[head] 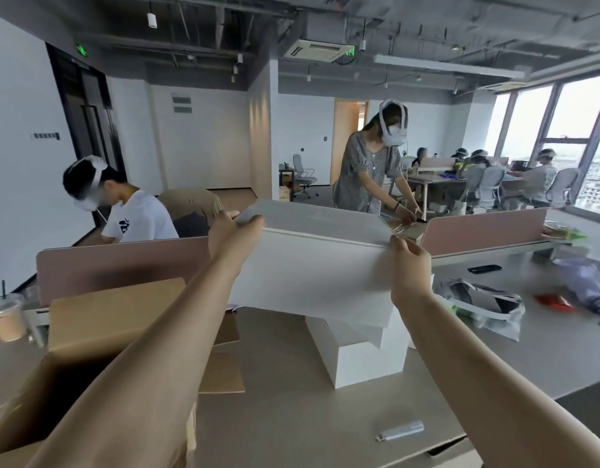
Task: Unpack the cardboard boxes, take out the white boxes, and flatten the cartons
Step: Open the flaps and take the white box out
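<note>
I hold a large white box (312,265) up in the air above the table, tilted toward me. My left hand (232,238) grips its upper left corner, fingers over the top edge. My right hand (410,271) grips its upper right corner. Under it, another white box (356,356) stands on the table (291,417). An open cardboard carton (99,336) sits at the left, its flaps spread; my left forearm crosses over it.
A grey box cutter (400,431) lies near the table's front edge. A drink cup (6,319) stands far left. Plastic bags (487,305) and a phone (484,268) lie at the right. Pink dividers (122,265) back the table; other people work beyond.
</note>
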`<action>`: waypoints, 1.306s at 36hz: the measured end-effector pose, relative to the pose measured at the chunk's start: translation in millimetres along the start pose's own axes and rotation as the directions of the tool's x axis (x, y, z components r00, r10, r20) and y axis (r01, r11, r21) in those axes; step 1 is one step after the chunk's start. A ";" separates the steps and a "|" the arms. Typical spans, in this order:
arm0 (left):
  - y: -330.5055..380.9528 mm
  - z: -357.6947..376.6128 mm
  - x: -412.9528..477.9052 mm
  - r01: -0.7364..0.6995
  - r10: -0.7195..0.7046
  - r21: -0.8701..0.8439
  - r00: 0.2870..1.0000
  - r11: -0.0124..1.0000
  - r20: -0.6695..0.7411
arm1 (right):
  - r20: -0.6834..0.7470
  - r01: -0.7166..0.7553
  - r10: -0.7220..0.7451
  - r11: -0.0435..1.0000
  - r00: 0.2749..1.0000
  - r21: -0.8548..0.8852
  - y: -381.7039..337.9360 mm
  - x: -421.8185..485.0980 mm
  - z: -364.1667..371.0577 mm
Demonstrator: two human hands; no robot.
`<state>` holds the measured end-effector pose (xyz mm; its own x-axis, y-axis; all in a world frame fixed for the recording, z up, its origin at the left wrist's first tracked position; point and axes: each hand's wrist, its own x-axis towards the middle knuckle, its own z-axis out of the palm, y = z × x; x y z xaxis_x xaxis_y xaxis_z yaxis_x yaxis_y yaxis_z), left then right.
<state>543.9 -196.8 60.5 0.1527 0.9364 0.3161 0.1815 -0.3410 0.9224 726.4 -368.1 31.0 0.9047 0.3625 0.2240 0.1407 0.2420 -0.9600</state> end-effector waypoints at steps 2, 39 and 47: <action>2.0 4.9 2.3 0.000 0.001 -0.034 1.000 0.999 0.005 | 0.003 0.031 -0.031 0.999 1.000 0.012 -7.2 4.3 -2.2; -1.0 227.3 -63.4 0.044 -0.126 0.188 0.884 0.981 0.450 | 0.133 -0.178 0.192 0.978 0.972 -0.109 68.2 85.0 -54.4; -25.1 224.7 -81.7 -0.212 0.053 0.151 0.727 0.966 0.684 | 0.340 -0.273 0.251 0.962 0.906 0.016 81.0 80.9 -86.0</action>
<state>745.1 -283.5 -38.4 0.7853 0.6060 0.1267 0.2894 -0.5402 0.7902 845.6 -396.5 -43.1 0.7188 0.6949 0.0189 -0.1179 0.1486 -0.9818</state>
